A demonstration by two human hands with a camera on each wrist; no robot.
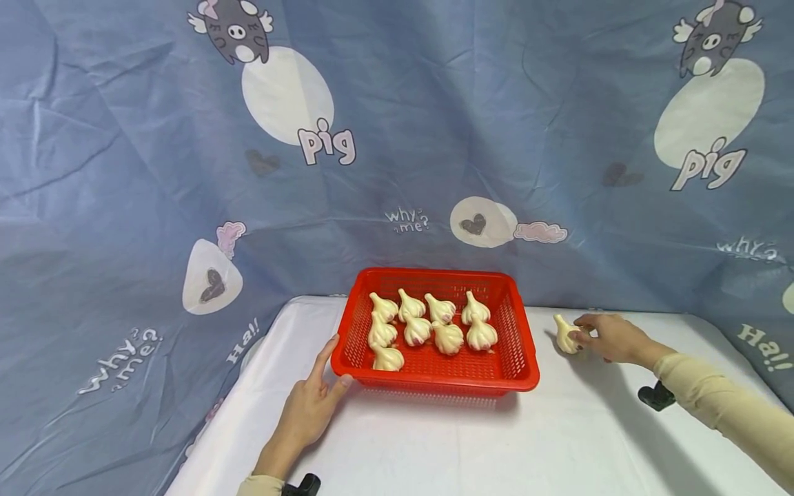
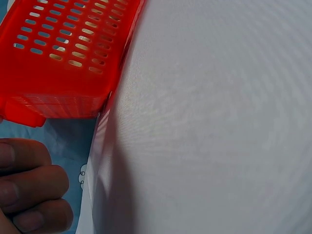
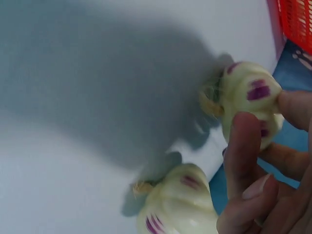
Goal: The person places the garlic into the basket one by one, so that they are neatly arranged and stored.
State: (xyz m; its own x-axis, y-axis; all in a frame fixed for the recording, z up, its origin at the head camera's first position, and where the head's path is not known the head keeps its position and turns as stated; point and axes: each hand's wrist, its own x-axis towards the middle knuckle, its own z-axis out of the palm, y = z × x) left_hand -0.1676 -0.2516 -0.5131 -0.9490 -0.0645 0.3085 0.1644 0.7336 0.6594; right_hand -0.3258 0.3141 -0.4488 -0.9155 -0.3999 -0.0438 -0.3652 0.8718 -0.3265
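In the head view, my left hand [image 1: 308, 406] is at the front left corner of a red plastic basket [image 1: 434, 377]. Its index finger and thumb are extended and touch the rim; the other fingers bend below, as the left wrist view shows. To the right of the basket, my right hand [image 1: 614, 337] pinches a garlic bulb [image 1: 566, 336] on the table. The right wrist view has this garlic bulb [image 3: 243, 80] between the fingertips, its roots facing the camera. A second garlic bulb [image 3: 178, 202] lies just beside it, hidden behind the hand in the head view.
Several garlic bulbs [image 1: 448, 337] lie in rows inside the basket, mostly left and centre. A white cloth [image 1: 422, 448] covers the table. Behind it hangs a blue patterned curtain [image 1: 397, 138], close to the basket's back rim.
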